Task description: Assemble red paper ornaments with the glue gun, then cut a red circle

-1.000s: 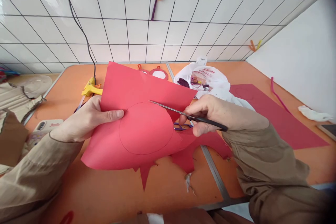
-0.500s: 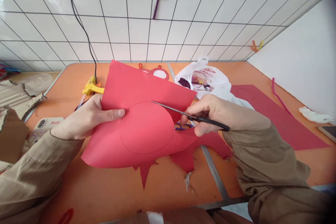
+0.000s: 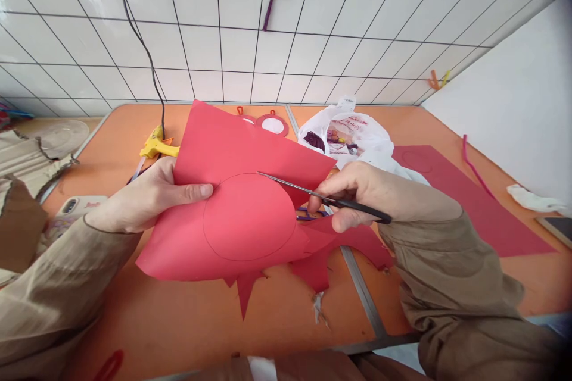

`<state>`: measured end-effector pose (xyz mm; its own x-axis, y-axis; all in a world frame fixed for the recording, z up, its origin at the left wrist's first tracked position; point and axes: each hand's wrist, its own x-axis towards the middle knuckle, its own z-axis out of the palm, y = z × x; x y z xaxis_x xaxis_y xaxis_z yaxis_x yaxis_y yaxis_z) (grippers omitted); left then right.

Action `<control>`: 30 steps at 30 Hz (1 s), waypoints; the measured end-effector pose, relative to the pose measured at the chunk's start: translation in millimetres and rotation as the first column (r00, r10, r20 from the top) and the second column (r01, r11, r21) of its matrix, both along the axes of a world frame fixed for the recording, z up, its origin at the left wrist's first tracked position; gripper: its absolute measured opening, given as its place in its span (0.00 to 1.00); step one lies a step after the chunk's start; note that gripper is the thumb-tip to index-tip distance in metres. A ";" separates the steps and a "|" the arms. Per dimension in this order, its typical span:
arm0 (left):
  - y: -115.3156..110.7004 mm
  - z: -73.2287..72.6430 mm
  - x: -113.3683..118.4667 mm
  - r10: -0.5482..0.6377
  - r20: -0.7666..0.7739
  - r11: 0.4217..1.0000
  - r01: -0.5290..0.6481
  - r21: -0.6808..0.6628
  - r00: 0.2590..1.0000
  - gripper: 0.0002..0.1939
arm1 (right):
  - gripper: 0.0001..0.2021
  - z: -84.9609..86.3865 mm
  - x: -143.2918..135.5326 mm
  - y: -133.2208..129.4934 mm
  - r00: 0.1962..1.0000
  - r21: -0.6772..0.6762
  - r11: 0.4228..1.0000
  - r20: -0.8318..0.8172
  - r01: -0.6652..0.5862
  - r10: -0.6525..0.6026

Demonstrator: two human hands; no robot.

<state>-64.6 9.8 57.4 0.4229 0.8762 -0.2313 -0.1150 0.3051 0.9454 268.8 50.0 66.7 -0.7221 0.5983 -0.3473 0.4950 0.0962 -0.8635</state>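
A sheet of red paper (image 3: 250, 220) with a circle drawn on it is held up over the orange table. My left hand (image 3: 163, 193) pinches its left side, thumb on the front near the circle's edge and the other fingers hidden behind. In my right hand (image 3: 357, 193) is a pair of scissors (image 3: 328, 197) with black handles. The blades lie along the circle's upper right line, and the paper is cut from its right edge up to them. Red paper scraps (image 3: 313, 268) lie beneath the sheet.
A yellow glue gun (image 3: 156, 144) lies behind my left hand, with a phone (image 3: 74, 211) and torn cardboard (image 3: 22, 208) farther left. At the back are red rings (image 3: 272, 125) and a white plastic bag (image 3: 357, 134). Another red sheet (image 3: 482, 208) lies right.
Almost nothing differs. The view has shifted slightly, and the lower left corner of the red paper sits a little higher. Both hands keep their hold.
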 end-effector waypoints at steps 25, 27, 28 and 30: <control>5.5 -5.2 -2.6 -0.093 0.004 0.995 0.093 0.040 0.996 0.12 | 0.29 1.0 -0.9 -2.0 0.997 -0.008 1.000 0.079 0.021 -0.020; 5.1 -4.3 -2.1 -0.092 0.005 0.994 0.092 0.054 0.996 0.12 | 0.29 -0.5 -0.2 -2.1 0.997 -0.006 1.000 0.076 0.027 -0.027; 4.9 -3.9 -1.8 -0.090 0.006 0.994 0.090 0.060 0.996 0.11 | 0.30 -0.9 0.2 -2.3 0.996 -0.006 1.000 0.079 0.031 -0.030; 4.5 -3.7 -1.4 -0.081 0.009 0.994 0.080 0.068 0.997 0.11 | 0.30 -0.6 0.7 -2.8 0.996 0.003 1.000 0.084 0.028 -0.028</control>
